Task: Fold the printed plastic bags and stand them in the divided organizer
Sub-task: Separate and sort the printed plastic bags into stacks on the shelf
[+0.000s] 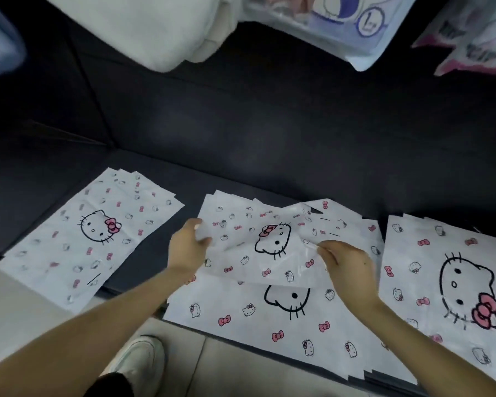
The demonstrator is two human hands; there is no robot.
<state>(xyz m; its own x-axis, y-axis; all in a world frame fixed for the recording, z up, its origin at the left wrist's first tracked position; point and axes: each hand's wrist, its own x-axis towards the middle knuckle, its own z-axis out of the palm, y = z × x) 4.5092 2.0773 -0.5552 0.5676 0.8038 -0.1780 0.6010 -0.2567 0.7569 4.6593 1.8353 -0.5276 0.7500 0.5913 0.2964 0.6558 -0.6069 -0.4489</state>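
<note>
Plainly, one view only, the head camera looking down at both hands.

Step in hand: lifting the top printed bag [272, 247] off the middle stack [269, 319] on the dark sofa seat [269, 133], seemingly to begin a fold.
Left hand [188, 247]: fingers closed on the bag's left edge, thumb over the plastic.
Right hand [348, 270]: fingers [325, 247] pinched on the bag near its right side, the film bunched there.
Bag's state: raised and buckled in the middle, its near edge hanging over the stack below.
Other bags: a left stack [92, 239] lies flat and apart; a right stack [453, 282] lies just beside the middle one.
Organizer: not visible to me; a white bundle [155, 27] and packaged goods [341, 24] sit at the back.
Doing it well: I would pull the two edges taut to flatten the wrinkle before creasing, and lift clear so the sheet beneath does not cling and follow.
Risk: thin film slips and holds static, so an uneven pinch could skew the fold.
</note>
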